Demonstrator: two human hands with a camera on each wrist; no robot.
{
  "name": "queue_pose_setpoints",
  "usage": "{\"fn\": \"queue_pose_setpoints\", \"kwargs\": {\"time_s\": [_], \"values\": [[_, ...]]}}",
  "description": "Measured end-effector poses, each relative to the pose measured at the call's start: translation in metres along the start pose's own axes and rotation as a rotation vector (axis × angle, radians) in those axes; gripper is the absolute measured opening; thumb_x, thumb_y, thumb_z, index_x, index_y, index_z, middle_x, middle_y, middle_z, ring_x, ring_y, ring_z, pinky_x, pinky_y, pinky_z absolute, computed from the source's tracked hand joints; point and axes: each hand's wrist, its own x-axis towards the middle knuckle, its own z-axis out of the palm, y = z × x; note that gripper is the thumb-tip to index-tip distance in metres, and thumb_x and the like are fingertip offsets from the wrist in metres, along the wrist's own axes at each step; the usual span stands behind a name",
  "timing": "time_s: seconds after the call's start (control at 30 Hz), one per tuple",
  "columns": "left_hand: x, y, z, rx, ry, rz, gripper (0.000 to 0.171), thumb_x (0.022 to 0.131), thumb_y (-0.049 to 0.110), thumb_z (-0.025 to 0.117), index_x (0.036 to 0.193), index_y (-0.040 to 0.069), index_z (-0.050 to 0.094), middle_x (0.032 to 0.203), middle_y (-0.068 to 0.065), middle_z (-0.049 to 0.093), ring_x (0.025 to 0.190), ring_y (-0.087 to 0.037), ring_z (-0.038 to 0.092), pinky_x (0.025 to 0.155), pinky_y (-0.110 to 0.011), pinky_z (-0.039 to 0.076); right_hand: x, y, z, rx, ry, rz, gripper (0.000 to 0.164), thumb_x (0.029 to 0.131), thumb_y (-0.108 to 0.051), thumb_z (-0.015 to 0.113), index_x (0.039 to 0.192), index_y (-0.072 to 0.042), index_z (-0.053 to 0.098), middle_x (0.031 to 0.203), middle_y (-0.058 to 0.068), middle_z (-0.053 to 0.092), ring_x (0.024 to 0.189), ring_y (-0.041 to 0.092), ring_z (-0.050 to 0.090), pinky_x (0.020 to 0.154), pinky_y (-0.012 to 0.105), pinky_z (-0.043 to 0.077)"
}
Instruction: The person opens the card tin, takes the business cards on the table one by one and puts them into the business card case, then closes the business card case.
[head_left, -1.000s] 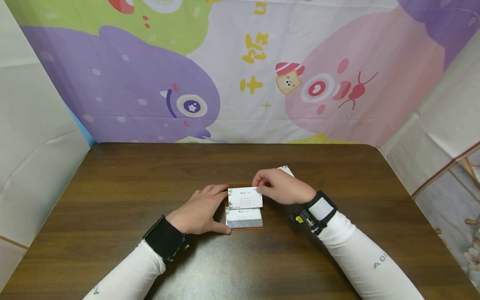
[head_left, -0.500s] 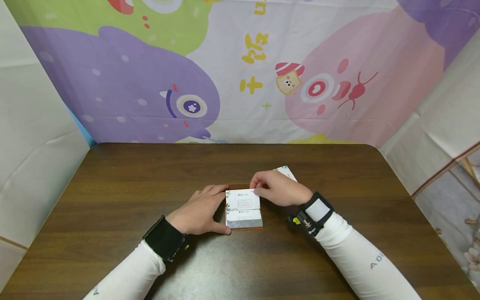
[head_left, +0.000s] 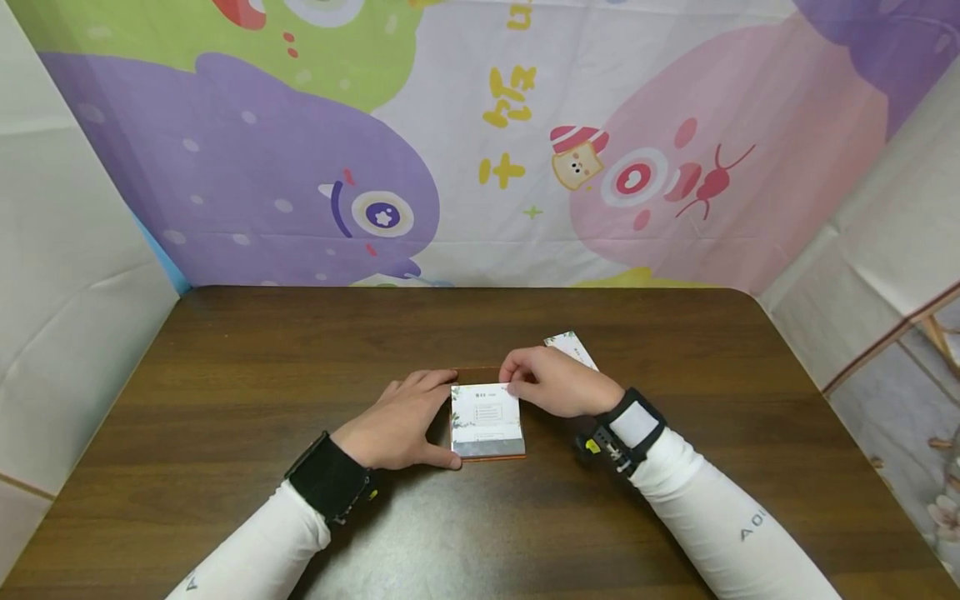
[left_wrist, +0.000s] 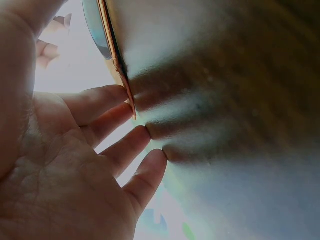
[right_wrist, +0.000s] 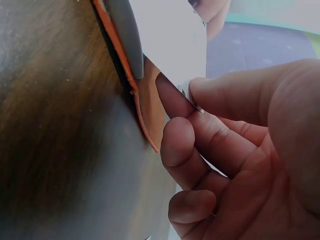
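A white card with a green leaf print (head_left: 486, 408) is held at its upper right corner by my right hand (head_left: 558, 382). In the right wrist view, thumb and forefinger pinch that corner of the card (right_wrist: 172, 37), which tilts above the holder. Below it lies a brown-orange card holder (head_left: 477, 374) with a grey strip (head_left: 487, 448) across its near part; the card's lower edge overlaps the strip. My left hand (head_left: 393, 423) rests at the holder's left side, fingers spread and fairly straight. In the left wrist view, fingertips (left_wrist: 120, 94) touch the holder's thin edge (left_wrist: 126, 85).
Another white card (head_left: 572, 347) lies on the brown wooden table (head_left: 315, 333), just behind my right hand and partly covered by it. A cartoon-print cloth (head_left: 480, 233) hangs along the table's far edge. White cloth panels (head_left: 75, 250) stand at both sides.
My right hand has drawn the card slightly left and toward me, so it now covers most of the lower card in the holder. More of the loose card behind shows. The left hand stays put.
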Motion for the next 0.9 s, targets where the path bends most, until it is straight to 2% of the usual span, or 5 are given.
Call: {"fn": "queue_pose_setpoints", "kwargs": {"time_s": [0.5,0.9], "values": [[-0.0004,0.0004,-0.0003,0.004,-0.011,0.007,0.104,0.075,0.064,0.075,0.150,0.001,0.042,0.158,-0.009,0.032,0.143,-0.030,0.027,0.106,-0.055,0.030,-0.0041,0.0000,0.0065,-0.013,0.004,-0.015,0.003,0.097,-0.021,0.062,0.100,-0.021,0.064,0.081,-0.010,0.062,0.070,0.008,0.056,0.065,0.027,0.047],[0.0007,0.0008,-0.0005,0.013,-0.033,-0.020,0.105,0.075,0.067,0.074,0.152,0.004,0.041,0.159,-0.007,0.030,0.144,-0.027,0.026,0.107,-0.053,0.030,-0.0092,-0.0021,0.0097,-0.047,0.027,-0.068,0.005,0.095,-0.017,0.062,0.098,-0.020,0.064,0.085,-0.008,0.058,0.074,0.009,0.054,0.066,0.028,0.048]]}}
